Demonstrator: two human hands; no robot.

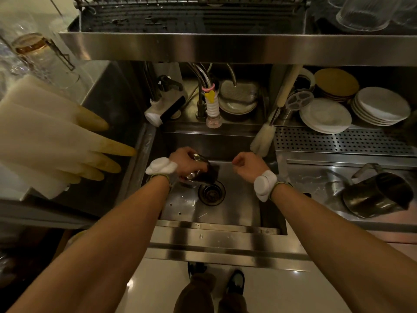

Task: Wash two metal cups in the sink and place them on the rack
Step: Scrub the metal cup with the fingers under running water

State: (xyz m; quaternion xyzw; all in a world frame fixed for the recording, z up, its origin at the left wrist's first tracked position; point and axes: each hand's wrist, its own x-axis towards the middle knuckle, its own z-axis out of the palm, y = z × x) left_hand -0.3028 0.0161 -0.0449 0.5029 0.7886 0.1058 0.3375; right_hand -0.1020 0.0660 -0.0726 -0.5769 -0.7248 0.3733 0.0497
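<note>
My left hand [184, 160] grips a shiny metal cup [203, 170] low inside the steel sink [239, 199], tilted on its side just above the round drain [211, 192]. My right hand [247, 162] hovers over the sink to the right of the cup, fingers curled in and nothing in it. A second metal cup with a handle [374, 195] lies on its side on the right counter. The dish rack [191, 16] sits on the steel shelf above the sink. The tap spout [212, 109] hangs at the sink's back edge; no water stream is visible.
Pale rubber gloves [56, 141] hang at the left. A bottle brush [262, 138] leans at the sink's back right corner. Stacked white plates [325, 116] and brown plates [336, 83] fill the right shelf over a perforated drain board [338, 141]. Glasses [363, 14] stand on the upper right.
</note>
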